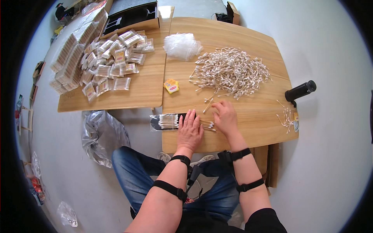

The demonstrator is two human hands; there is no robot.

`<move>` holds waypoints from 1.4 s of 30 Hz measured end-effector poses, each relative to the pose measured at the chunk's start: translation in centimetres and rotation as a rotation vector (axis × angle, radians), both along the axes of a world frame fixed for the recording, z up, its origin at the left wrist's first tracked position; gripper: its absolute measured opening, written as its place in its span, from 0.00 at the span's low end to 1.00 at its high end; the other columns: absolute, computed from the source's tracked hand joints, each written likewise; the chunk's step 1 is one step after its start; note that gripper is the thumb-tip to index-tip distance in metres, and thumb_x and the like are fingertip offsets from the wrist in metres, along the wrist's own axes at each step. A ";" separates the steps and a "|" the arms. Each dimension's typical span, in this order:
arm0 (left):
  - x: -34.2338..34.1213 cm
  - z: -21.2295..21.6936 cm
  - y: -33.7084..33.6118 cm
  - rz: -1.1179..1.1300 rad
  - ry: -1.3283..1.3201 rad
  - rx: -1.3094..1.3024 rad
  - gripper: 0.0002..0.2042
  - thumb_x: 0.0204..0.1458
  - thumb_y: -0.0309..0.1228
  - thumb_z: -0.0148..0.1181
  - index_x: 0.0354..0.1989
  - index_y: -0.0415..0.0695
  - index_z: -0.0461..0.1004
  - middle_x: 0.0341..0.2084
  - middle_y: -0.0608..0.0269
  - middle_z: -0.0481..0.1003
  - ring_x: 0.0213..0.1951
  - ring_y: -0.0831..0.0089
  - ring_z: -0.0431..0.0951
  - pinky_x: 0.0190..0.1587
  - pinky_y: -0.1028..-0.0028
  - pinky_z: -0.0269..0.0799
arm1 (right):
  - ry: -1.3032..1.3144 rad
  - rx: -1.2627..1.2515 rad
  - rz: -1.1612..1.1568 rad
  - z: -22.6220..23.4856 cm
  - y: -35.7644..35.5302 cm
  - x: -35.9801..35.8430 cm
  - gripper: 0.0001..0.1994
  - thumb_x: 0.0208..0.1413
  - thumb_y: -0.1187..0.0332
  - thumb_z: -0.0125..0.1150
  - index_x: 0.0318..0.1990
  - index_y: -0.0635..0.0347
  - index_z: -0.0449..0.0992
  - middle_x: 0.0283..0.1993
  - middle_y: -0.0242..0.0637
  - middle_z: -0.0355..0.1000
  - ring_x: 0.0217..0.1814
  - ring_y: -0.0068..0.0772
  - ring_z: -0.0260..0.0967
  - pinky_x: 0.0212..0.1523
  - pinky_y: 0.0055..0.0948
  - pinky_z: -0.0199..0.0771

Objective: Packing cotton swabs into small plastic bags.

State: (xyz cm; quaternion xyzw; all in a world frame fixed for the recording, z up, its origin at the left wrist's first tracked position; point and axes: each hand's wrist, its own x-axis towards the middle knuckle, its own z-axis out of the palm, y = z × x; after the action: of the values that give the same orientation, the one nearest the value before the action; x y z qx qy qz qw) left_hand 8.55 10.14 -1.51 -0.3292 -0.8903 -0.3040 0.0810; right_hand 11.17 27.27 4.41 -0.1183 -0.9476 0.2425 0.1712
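My left hand point(190, 131) lies flat with fingers stretched out over a row of cotton swabs point(168, 121), which sit on a black strip in a clear plastic bag point(155, 127) at the table's near edge. Several more swabs point(208, 125) stick out to the right from under this hand. My right hand point(227, 117) is curled, its thumb and fingertips pinched at a cotton swab point(210, 100); another swab point(207, 107) slants just beside them. How firmly they grip is partly hidden. Beyond them spreads a big loose pile of cotton swabs point(233, 72).
Clear empty bags point(182, 46) and small yellow cards point(171, 86) lie left of the pile. Filled swab packets point(116, 58) and stacked packs point(70, 62) cover the left table. A black cylinder point(300, 91) and stray swabs point(286, 118) are at the right edge.
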 end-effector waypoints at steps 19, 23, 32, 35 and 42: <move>0.3 0.0 -0.1 -0.031 -0.019 0.034 0.17 0.54 0.34 0.60 0.51 0.46 0.68 0.60 0.56 0.67 0.67 0.59 0.63 0.70 0.52 0.51 | 0.057 0.062 -0.091 -1.6 1.3 0.6 0.09 0.46 0.71 0.68 0.35 0.56 0.75 0.37 0.38 0.69 0.46 0.46 0.67 0.47 0.41 0.69; 0.2 0.1 -0.2 -0.021 -0.045 0.039 0.19 0.55 0.35 0.60 0.54 0.46 0.68 0.61 0.55 0.66 0.67 0.59 0.63 0.70 0.52 0.51 | 0.031 0.078 -0.141 -2.4 0.8 1.0 0.08 0.47 0.71 0.67 0.34 0.56 0.75 0.36 0.40 0.70 0.44 0.47 0.68 0.46 0.42 0.69; 0.2 0.6 -0.1 -0.018 -0.052 -0.041 0.25 0.56 0.38 0.58 0.62 0.48 0.67 0.68 0.55 0.61 0.70 0.61 0.59 0.71 0.54 0.49 | 0.048 -0.235 -0.039 -2.2 -0.4 -1.0 0.08 0.47 0.73 0.66 0.36 0.54 0.78 0.37 0.39 0.71 0.45 0.47 0.69 0.46 0.41 0.72; 0.1 0.4 -0.3 -0.030 -0.043 -0.052 0.23 0.56 0.38 0.58 0.60 0.48 0.69 0.67 0.56 0.62 0.70 0.61 0.59 0.71 0.54 0.49 | 0.141 0.077 -0.120 -1.7 0.6 -2.4 0.07 0.46 0.72 0.68 0.35 0.54 0.78 0.39 0.37 0.71 0.47 0.45 0.68 0.47 0.41 0.72; 0.1 0.5 -0.2 -0.038 -0.043 -0.072 0.21 0.56 0.38 0.58 0.58 0.48 0.72 0.66 0.55 0.63 0.70 0.61 0.59 0.71 0.54 0.49 | 0.013 0.150 -0.035 -2.2 1.3 -2.2 0.08 0.46 0.69 0.70 0.32 0.56 0.77 0.38 0.37 0.70 0.46 0.44 0.68 0.46 0.41 0.71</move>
State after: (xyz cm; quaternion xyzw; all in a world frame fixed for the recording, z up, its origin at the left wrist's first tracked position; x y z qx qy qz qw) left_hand 8.69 9.91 -1.02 -0.3420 -0.8959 -0.2802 0.0442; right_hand 9.01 28.56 2.22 -0.1203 -0.9598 0.1683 0.1899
